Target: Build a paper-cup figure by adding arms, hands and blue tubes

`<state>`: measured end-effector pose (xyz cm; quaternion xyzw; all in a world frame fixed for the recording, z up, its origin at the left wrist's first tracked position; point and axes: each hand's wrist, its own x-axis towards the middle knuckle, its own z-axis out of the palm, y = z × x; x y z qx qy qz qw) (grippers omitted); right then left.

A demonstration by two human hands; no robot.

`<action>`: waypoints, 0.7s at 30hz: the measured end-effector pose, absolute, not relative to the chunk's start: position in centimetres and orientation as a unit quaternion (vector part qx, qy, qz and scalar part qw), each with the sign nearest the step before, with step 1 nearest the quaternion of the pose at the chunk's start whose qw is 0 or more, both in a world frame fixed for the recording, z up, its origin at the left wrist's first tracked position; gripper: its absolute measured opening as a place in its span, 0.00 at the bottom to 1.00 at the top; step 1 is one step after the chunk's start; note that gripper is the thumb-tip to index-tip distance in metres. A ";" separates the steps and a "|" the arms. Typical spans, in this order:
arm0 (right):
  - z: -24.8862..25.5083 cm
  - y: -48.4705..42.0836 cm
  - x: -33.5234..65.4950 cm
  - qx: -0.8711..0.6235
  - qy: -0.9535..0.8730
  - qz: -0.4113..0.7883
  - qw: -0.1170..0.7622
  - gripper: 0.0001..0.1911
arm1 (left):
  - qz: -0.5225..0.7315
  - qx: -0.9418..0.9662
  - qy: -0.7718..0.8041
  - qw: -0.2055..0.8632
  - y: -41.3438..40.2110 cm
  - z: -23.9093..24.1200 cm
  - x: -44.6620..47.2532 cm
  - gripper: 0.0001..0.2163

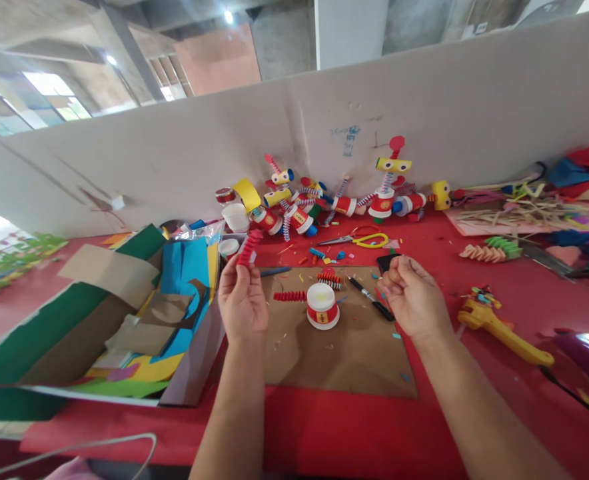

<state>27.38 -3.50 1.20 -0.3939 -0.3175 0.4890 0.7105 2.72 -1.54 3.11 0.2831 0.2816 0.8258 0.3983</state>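
Observation:
My left hand (242, 300) is raised over the left edge of a brown cardboard mat (344, 353) and pinches a red folded-paper spring (248, 248) upright in its fingertips. My right hand (410, 293) is curled closed near the mat's right edge; what it holds, if anything, is hidden. Between the hands an upturned white paper cup with a red band (322, 307) stands on the mat. A second red paper spring (289, 296) lies left of the cup. A black pen-like tool (372, 300) lies just left of my right hand.
A cardboard box of coloured paper sheets (139, 320) sits on the left. Several paper-cup robot figures (334, 197) line the white partition behind, with yellow-handled scissors (362, 238) in front. A yellow glue gun (499, 330) lies right, on the red table (354, 433).

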 end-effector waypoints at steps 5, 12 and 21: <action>0.3 -3.3 27.5 -0.513 -0.576 0.306 0.558 0.20 | 0.814 0.261 0.254 0.453 -1.3 3.4 2.2 0.09; -0.3 -2.8 29.2 -0.628 -0.560 0.109 0.529 0.19 | 0.744 0.374 0.325 0.447 -2.6 2.9 5.0 0.09; 2.4 -5.5 26.4 -0.358 -0.596 0.482 0.533 0.26 | 0.572 0.649 0.359 0.350 -4.3 3.2 6.4 0.09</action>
